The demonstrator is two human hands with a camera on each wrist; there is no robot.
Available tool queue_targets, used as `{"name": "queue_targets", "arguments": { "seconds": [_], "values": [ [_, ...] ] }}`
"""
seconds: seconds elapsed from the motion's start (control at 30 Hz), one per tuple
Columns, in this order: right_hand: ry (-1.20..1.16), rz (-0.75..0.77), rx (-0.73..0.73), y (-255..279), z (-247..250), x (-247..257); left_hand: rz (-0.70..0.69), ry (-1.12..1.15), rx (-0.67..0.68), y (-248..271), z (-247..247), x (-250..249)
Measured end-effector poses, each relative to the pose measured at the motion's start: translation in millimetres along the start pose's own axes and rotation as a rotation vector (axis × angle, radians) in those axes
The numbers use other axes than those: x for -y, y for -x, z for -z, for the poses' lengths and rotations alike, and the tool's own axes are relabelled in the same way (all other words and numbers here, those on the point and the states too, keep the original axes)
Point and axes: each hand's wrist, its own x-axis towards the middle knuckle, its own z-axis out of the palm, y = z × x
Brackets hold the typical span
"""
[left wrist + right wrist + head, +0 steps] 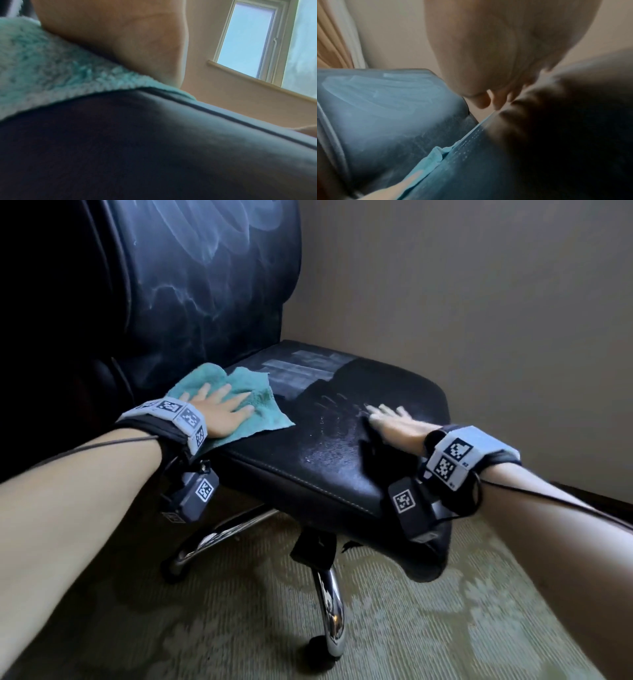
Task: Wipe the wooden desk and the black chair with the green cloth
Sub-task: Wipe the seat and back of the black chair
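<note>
Patterned greenish carpet (239,628) underfoot, nearest of all, with chrome base legs (329,607) splayed across it. Above them, black chair (329,474), its seat facing out from a corner of plain beige wall (479,302).

On the seat's near right edge, right hand (394,422) laid flat on bare leather, fingers straight and spread, nothing in it; faint wet finger marks on the leather just left of the fingertips. Blurred in the right wrist view, the same right hand (505,47) seen from beneath, fingers running forward along the seat edge.

On the seat's near left edge, left hand (219,410) pressing palm-down on the green cloth (260,409), fingers straight and slightly fanned, not curled round it. Green cloth rumpled, spread from the seat's left front edge back to where seat meets backrest, one corner pointing toward the seat's middle. From the left wrist, heel of the left hand (120,40) bearing on the fluffy green cloth (51,70), whose hem overhangs the rounded leather edge.

Farther back on the seat, pale rectangular reflections. Beyond that, upright backrest with whitish swirling wipe streaks. Off behind, a window (248,37) with a white frame.
</note>
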Motion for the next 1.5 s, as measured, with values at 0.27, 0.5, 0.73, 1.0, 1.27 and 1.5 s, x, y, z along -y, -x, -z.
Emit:
{"name": "queue_targets", "arguments": {
  "seconds": [0.27,0.5,0.73,1.0,1.27,1.5],
  "values": [
    [0.108,-0.027,0.142,22,-17,26,-0.095,-0.040,0.112,31,-2,-64],
    [0.111,0.102,0.253,66,-13,55,-0.231,-0.118,0.177,51,-14,-99],
    [0.127,0.158,0.098,53,2,53,-0.275,-0.061,0.095,45,-14,-58],
    [0.113,0.050,-0.087,35,-27,5,-0.100,-0.047,0.087,41,-6,-29],
    [-0.027,0.143,-0.018,36,-22,19,-0.262,-0.093,0.157,85,-23,-88],
    [-0.219,0.101,-0.061,42,-13,28,-0.476,0.270,0.055,89,1,-89]
  ]
}}
